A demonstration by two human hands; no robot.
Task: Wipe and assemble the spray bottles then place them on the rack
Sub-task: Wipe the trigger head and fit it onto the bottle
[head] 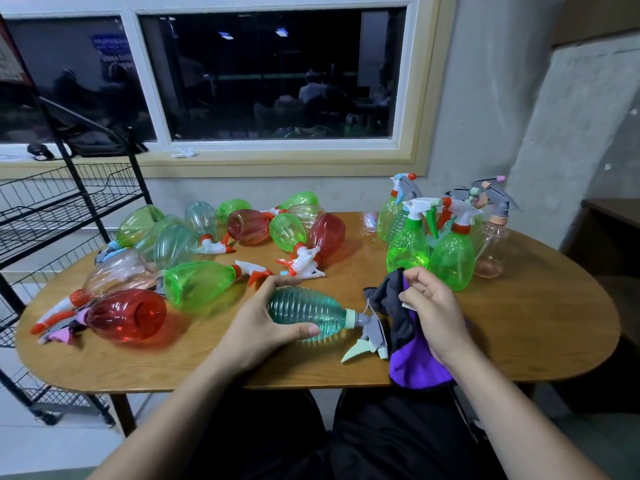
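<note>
Here left fingers grip the teal bottle, right fingers pinch the cloth, bottles crowding behind.

Rack left of table

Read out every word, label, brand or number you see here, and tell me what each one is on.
No text here is readable.
Blue sign in the window: white lettering, too blurred to read.
Poster at the left edge: cut off, too blurred to read.
Teal bottle, other bottles, cloth: no print shows.
</note>
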